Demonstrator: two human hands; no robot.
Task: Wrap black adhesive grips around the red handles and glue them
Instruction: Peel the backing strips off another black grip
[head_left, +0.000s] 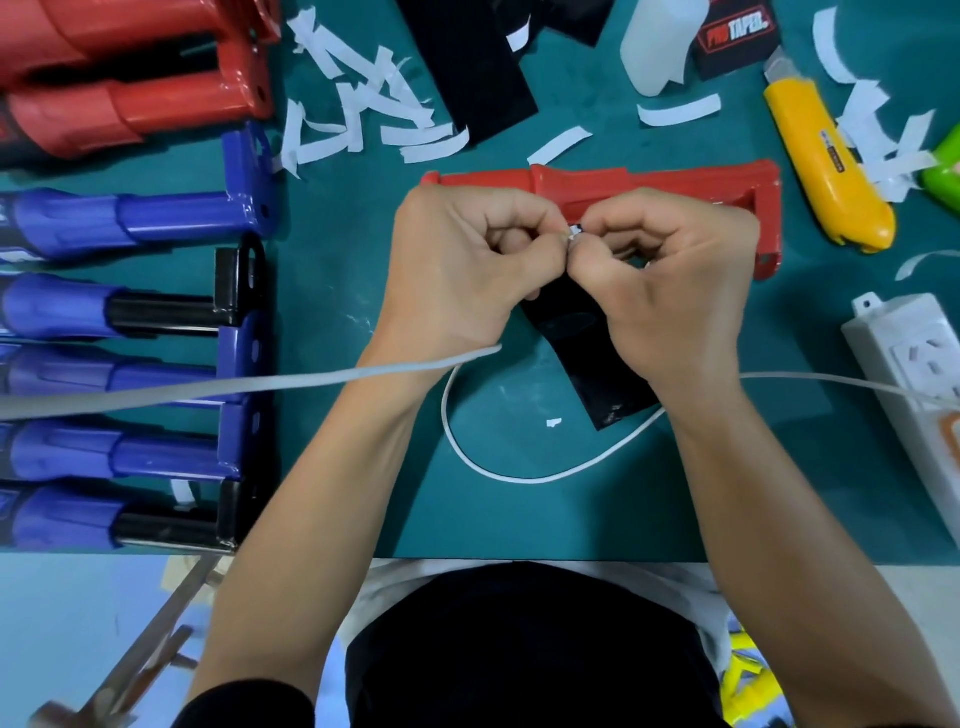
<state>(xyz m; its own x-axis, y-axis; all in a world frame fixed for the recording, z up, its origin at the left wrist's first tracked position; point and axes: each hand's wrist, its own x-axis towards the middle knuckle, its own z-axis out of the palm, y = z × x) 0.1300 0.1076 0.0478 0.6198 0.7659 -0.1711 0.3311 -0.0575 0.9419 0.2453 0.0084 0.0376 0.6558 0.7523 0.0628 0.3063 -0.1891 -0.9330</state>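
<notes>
Both hands are clenched knuckle to knuckle at the middle of the frame. The left hand (457, 270) and right hand (670, 296) each pinch the top corner of one black adhesive grip (587, 358), where a small white tab (574, 231) shows between the fingertips. This sheet hangs down from the hands to the mat, tilted toward lower right. One red handle (649, 182) lies flat just behind the knuckles, its long side running left to right.

Two more red handles (130, 67) lie at upper left. Below them, five blue handles (130, 218) are stacked down the left edge, two of them with black-wrapped shafts. At the top lie black sheets (467, 67), many loose white backing strips (358, 104), one white bottle (660, 47) and one black printed card (737, 36). One yellow utility knife (826, 166) lies at upper right, and one white power strip (914, 374) at the right edge.

Bare room lies between the hands and the table's front edge, crossed only by one looped white cable (519, 473) and a white scrap (553, 422). A blurred grey band (234, 384) runs in from the left edge to the left wrist. The left and right sides are crowded.

The surface is a dark green mat (332, 467) with pale scuffs. Past its front edge a pale blue floor (78, 613) shows at lower left.
</notes>
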